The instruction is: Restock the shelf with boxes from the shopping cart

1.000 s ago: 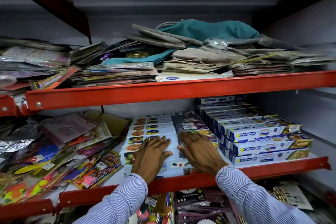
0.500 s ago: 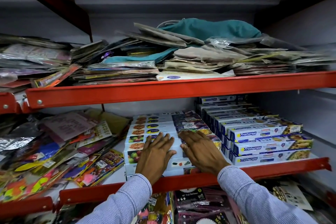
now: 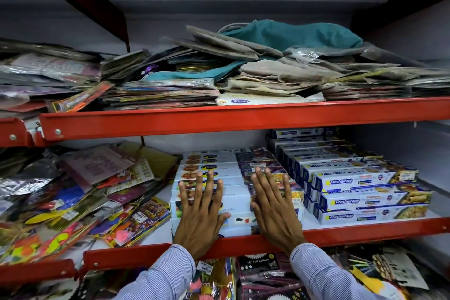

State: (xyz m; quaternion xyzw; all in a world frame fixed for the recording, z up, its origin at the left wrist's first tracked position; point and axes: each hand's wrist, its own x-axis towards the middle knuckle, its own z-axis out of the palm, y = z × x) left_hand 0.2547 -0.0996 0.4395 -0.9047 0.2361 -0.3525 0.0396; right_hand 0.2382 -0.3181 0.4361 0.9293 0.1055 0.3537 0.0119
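Both hands lie flat, palms down and fingers spread, on top of a stack of long white boxes (image 3: pixel 233 173) that sits on the middle shelf (image 3: pixel 365 232), so nothing is clasped: the left hand (image 3: pixel 201 214) and the right hand (image 3: pixel 274 209) are open and simply press on the cardboard. The boxes lie directly under the palms and run away from the fingertips toward the back wall, their long sides crosswise to the forearms; the front row sits just behind the red shelf lip, below the heels of both hands. The left hand covers the white, fruit-printed half of the front boxes, the right hand the darker printed half, and a narrow strip of box top shows between the two thumbs. Just beyond the right hand's little finger, touching or nearly touching the white stack, stands a stepped pile of blue Freshwrapp boxes (image 3: pixel 370 201). Off the left hand's outer side lies a loose heap of colourful party packets (image 3: pixel 80 202). Above the fingertips runs the upper shelf (image 3: pixel 219 120), loaded with flat packets and a teal cloth bag (image 3: pixel 292 34). Striped sleeves (image 3: pixel 323 275) cover both wrists.
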